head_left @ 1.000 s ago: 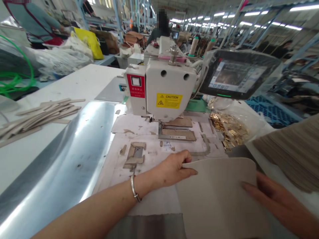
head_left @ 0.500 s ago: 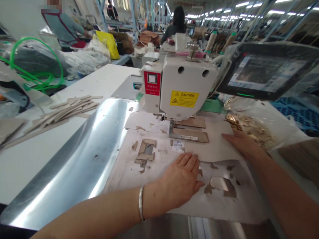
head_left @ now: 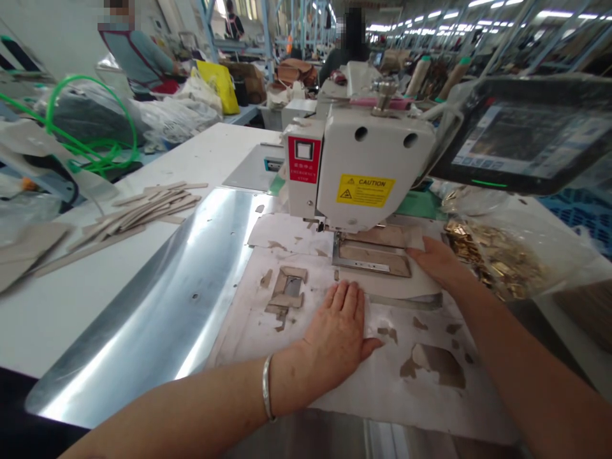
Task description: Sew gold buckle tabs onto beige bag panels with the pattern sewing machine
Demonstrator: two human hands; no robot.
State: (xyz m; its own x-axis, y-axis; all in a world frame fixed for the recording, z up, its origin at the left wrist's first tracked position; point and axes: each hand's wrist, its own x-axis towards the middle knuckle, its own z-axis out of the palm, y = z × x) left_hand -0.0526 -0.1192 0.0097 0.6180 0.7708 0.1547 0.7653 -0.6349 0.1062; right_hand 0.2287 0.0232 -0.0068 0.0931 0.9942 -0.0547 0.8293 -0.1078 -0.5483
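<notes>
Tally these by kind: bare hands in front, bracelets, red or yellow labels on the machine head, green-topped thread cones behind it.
Hands: 2 (left hand, right hand)
Bracelets: 1 (silver bracelet)
Labels: 2 (red label, yellow label)
Thread cones: 2 (lighter cone, darker cone)
Total: 7

Seemingly tight beneath machine head [head_left: 370, 159]

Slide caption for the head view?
Left hand flat on whitish sheet; right hand touching flat beige panel at white sewing machine.
</notes>
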